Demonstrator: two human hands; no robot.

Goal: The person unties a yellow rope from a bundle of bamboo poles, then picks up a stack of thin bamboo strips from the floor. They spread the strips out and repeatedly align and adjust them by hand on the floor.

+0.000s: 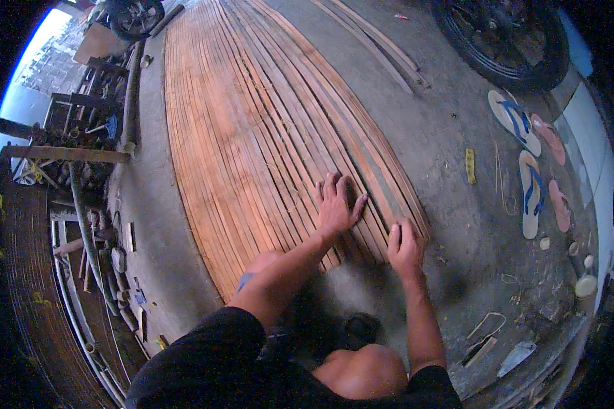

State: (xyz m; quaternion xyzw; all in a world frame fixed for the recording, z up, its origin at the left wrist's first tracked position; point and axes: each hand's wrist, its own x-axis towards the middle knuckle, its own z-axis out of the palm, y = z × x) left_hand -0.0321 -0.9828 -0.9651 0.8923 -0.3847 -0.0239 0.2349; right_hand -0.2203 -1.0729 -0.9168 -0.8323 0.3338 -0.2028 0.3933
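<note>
Long brown bamboo slats (232, 157) lie side by side on the floor, close together on the left and with dark gaps between them towards the right. My left hand (335, 208) rests on the slats near their close end, its fingers apart and bent over several of them. To its right, my right hand (405, 249) is closed at the near end of a slat (378, 178) close to the right border. Its thumb and fingers are pressed together there, and the hand hides that tip. Thin yellow ties (273, 167) show among the slats.
Two loose strips (375, 44) lie beyond on the right, below a motorcycle wheel (501, 41). Flip-flops (531, 194) and a yellow strip (470, 167) are on the right floor. Along the left stand pipes (133, 95) and a wooden rack (68, 154).
</note>
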